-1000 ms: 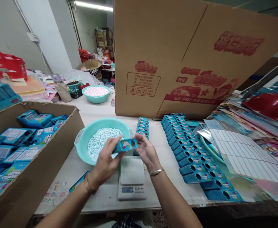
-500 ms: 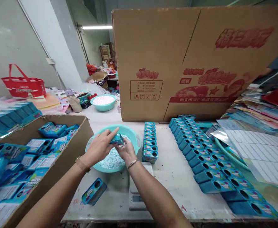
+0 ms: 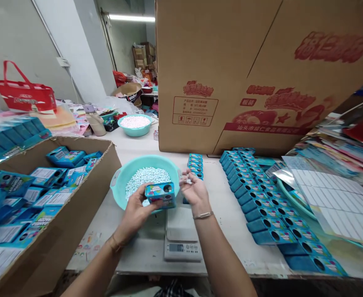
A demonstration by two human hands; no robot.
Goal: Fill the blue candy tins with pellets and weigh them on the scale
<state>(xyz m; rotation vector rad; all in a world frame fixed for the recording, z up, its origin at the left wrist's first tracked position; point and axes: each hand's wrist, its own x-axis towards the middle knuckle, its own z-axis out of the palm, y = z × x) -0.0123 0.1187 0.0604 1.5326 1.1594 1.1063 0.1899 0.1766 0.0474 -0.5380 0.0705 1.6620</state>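
Note:
My left hand [image 3: 139,206] grips a small blue candy box [image 3: 160,194] over the near rim of a turquoise bowl [image 3: 117,181]. The box has a round dark window at its right end. Inside the bowl lie many small pale candies [image 3: 147,175]. Just right of the bowl, my right hand [image 3: 195,192] is turned palm up with fingers curled, a few small white candies [image 3: 186,179] among them. A white digital scale [image 3: 183,243] stands below and between my hands. Behind my right hand is a short row of blue boxes [image 3: 195,161], partly hidden.
At left, a cardboard carton [image 3: 91,181] is full of loose blue boxes. Long rows of boxes [image 3: 262,202] stand at right, beside stacked papers [image 3: 333,198]. A large carton [image 3: 200,136] blocks the back. Farther off are another bowl [image 3: 136,131] and a red bag [image 3: 26,97].
My hands have moved apart, the right one to the right and out of the bowl. The box that lay on the table before the bowl is gone from there. The view has shifted slightly.

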